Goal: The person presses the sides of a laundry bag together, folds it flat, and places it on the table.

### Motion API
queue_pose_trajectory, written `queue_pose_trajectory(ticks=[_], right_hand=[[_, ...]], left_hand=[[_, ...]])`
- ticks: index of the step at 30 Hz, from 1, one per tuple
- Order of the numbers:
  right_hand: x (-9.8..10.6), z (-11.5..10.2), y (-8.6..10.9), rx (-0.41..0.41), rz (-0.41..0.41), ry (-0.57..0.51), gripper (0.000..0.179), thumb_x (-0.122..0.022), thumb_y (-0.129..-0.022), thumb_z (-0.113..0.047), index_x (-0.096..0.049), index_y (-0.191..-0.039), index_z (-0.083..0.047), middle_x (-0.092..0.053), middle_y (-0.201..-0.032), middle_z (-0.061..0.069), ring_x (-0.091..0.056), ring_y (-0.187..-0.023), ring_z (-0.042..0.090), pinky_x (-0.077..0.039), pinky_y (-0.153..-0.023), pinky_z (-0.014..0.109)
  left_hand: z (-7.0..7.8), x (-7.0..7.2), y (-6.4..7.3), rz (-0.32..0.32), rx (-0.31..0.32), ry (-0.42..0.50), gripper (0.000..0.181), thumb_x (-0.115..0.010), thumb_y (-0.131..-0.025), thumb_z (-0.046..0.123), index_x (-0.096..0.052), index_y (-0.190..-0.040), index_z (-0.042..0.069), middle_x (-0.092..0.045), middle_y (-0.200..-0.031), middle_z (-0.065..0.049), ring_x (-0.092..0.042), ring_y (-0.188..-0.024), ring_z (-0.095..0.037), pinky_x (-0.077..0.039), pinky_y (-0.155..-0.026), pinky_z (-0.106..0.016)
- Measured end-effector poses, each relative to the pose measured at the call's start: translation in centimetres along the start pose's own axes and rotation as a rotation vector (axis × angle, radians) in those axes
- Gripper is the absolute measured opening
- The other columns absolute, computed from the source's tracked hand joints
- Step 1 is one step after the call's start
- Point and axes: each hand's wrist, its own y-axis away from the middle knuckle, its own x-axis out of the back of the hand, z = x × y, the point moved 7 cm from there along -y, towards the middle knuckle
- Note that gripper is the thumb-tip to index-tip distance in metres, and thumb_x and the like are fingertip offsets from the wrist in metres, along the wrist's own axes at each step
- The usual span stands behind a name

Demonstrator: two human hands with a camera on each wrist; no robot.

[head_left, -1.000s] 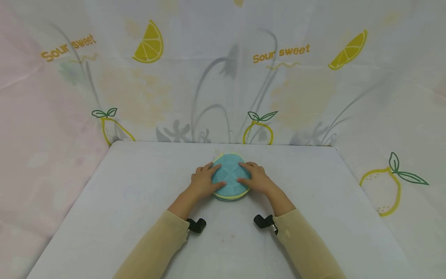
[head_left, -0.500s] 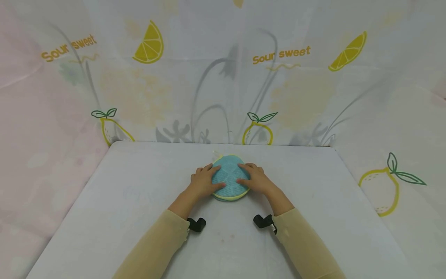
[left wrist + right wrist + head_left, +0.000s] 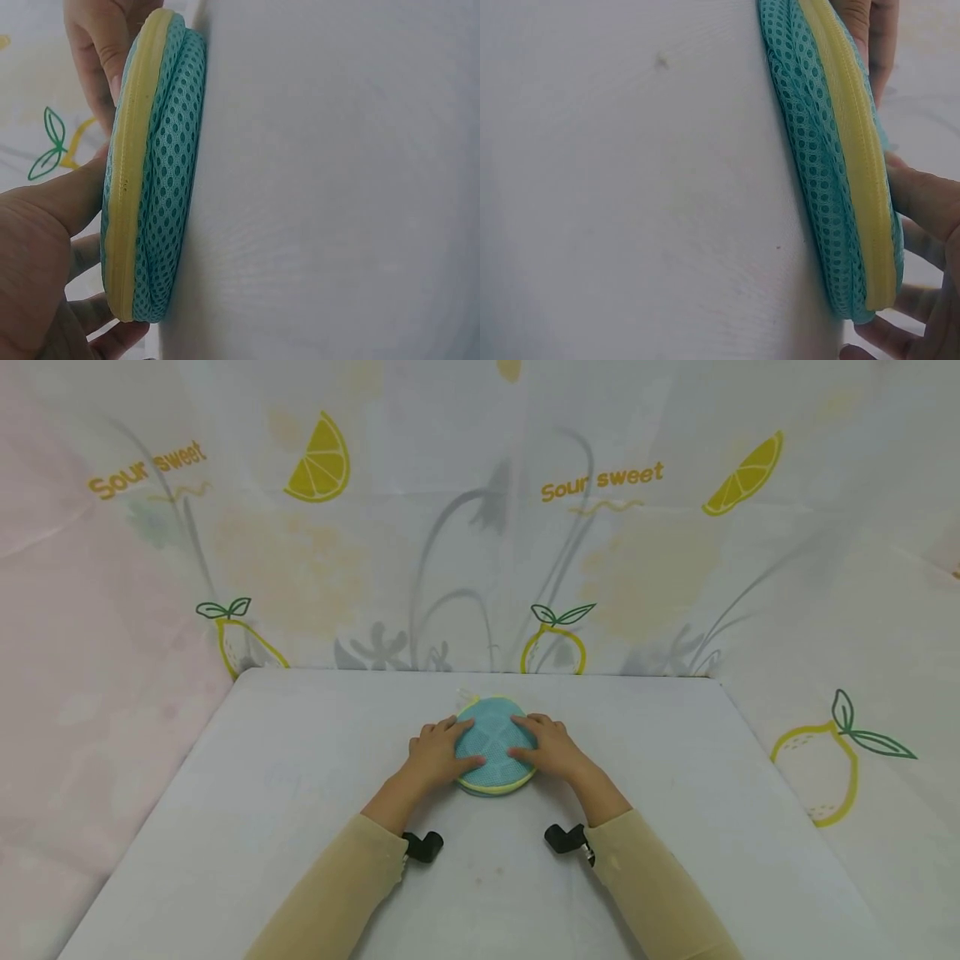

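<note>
A flat, round turquoise mesh pouch (image 3: 495,743) with a yellow zip round its side lies on the white table, near the far edge. My left hand (image 3: 435,752) grips its left side, thumb on the top face and fingers round the rim. From the other side my right hand (image 3: 557,747) holds it the same way. In the left wrist view the yellow zip (image 3: 135,172) runs along the pouch's edge above a squashed mesh side. The right wrist view shows the zip band (image 3: 859,165) too, with the right fingertips reaching around the rim. The underside is hidden.
The white table (image 3: 300,760) stretches out around the pouch on all sides. Behind it hangs a pale cloth (image 3: 465,552) printed with lemons and lettering. A small clear tab (image 3: 467,695) shows at the pouch's far left edge. Black wrist cameras sit at both sleeve cuffs.
The whole scene sits slightly lower in the head view. Both hands keep the same hold on the pouch, which stays in place on the table.
</note>
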Motion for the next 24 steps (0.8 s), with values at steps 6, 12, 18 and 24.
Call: queue_pose_trajectory(ticks=[6, 12, 18, 24], right_hand=[[0.0, 0.0, 0.0, -0.009, 0.008, 0.000, 0.069, -0.068, -0.095, -0.039, -0.041, -0.154, -0.015, -0.033, -0.157, 0.021, -0.032, -0.138, 0.045, -0.032, -0.110, 0.061], [0.0, 0.0, 0.3, 0.002, 0.022, -0.017, 0.068, -0.068, -0.095, -0.039, -0.042, -0.153, -0.015, -0.034, -0.156, 0.021, -0.033, -0.137, 0.045, -0.033, -0.109, 0.062], [0.3, -0.2, 0.7, 0.005, 0.033, -0.046, 0.067, -0.068, -0.096, -0.038, -0.042, -0.153, -0.015, -0.034, -0.156, 0.020, -0.032, -0.137, 0.045, -0.033, -0.109, 0.061], [0.4, -0.2, 0.8, 0.019, 0.052, -0.044, 0.066, -0.066, -0.097, -0.038, -0.041, -0.154, -0.015, -0.035, -0.156, 0.021, -0.033, -0.137, 0.044, -0.033, -0.110, 0.059]], left_hand=[[0.1, 0.1, 0.1, 0.021, -0.004, -0.001, 0.074, -0.070, -0.091, 0.050, -0.044, -0.152, 0.017, -0.035, -0.158, -0.017, -0.034, -0.139, -0.043, -0.033, -0.104, -0.064], [-0.4, -0.1, 0.0, -0.002, 0.007, 0.034, 0.075, -0.069, -0.091, 0.050, -0.042, -0.154, 0.020, -0.033, -0.160, -0.016, -0.032, -0.140, -0.044, -0.033, -0.105, -0.065], [-1.0, 0.0, -0.1, -0.006, -0.032, 0.088, 0.075, -0.071, -0.091, 0.046, -0.042, -0.154, 0.020, -0.032, -0.160, -0.013, -0.034, -0.139, -0.044, -0.033, -0.103, -0.065], [-1.3, 0.7, 0.5, 0.000, -0.057, 0.107, 0.073, -0.072, -0.092, 0.042, -0.042, -0.154, 0.017, -0.032, -0.161, -0.013, -0.035, -0.139, -0.044, -0.032, -0.102, -0.067]])
